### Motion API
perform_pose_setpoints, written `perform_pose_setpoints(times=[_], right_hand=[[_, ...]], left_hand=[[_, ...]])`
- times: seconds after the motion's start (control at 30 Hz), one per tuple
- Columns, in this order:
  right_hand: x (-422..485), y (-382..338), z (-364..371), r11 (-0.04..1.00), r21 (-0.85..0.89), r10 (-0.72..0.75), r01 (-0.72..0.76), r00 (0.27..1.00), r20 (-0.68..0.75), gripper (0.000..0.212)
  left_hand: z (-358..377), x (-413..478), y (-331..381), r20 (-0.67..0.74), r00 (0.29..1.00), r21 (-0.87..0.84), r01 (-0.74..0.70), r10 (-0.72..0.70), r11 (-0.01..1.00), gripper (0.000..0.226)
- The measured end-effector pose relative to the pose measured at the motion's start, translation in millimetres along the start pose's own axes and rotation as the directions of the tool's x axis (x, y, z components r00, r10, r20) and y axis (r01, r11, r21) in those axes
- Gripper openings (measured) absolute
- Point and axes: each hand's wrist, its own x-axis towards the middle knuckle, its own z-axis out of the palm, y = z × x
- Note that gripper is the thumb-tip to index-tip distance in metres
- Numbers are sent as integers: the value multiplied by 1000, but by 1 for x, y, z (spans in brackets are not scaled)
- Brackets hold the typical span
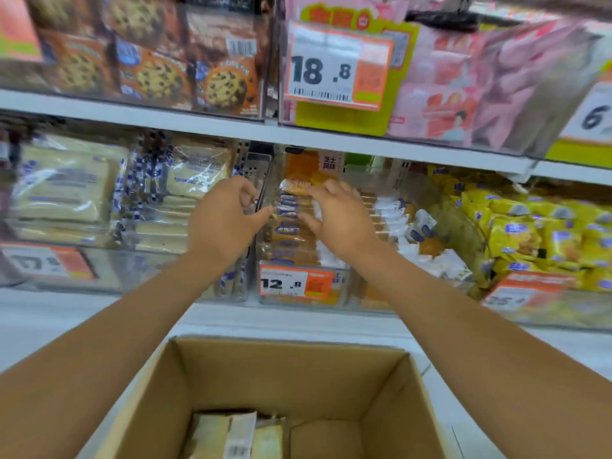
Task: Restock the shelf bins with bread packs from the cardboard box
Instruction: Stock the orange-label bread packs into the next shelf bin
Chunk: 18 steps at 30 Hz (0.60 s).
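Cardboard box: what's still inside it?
Pale bread packs lie at the bottom left of the cardboard box, one showing a barcode label; right of them is bare cardboard. The frame edge cuts off the near part, and whatever lies under the top packs is covered.
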Motion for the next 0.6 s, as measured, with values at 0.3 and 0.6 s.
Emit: perform_pose_setpoints(times=[0.3,0.6], right_hand=[[-187,-40,31,946,275,52,-171,918,392,26],[-353,-50,196,739,50,110,-672,194,975,52]], left_hand=[[17,-167,-52,402,852,54,344,-336,937,10],[92,-294,-180,524,517,143,730,-676,669,15]])
